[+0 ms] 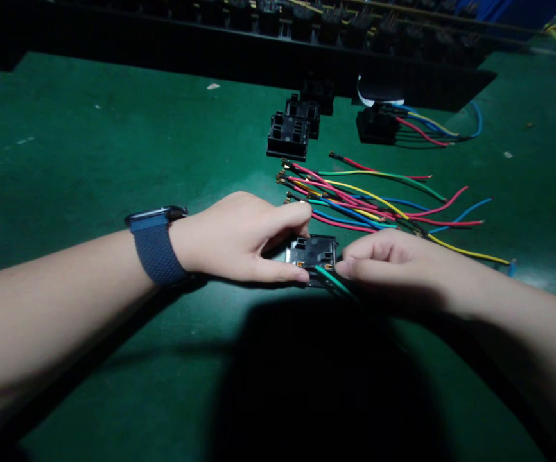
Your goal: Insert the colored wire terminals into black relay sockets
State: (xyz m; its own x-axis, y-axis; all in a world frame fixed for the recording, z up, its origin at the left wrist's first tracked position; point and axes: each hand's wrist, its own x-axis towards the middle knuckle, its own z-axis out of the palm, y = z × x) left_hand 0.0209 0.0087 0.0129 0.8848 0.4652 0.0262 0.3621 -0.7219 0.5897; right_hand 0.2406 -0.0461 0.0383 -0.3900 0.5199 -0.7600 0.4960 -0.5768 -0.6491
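Observation:
My left hand grips a black plastic socket housing by its left side, with the thumb along the near edge and fingers over the far edge. Brass-coloured contacts show in the housing's slots. From its near side a green wire runs toward the lower right, passing below my right hand. That hand is closed, its thumb and curled fingers pressed together at the housing's right edge. What sits between those fingertips is hidden. Just beyond both hands lies a loose bundle of coloured wires with brass terminals on their left ends.
Several similar black housings stand in a row beyond the wires. Farther right is another black housing with wires attached. A long dark rack crosses the back of the green table. A dark shadow covers the near middle.

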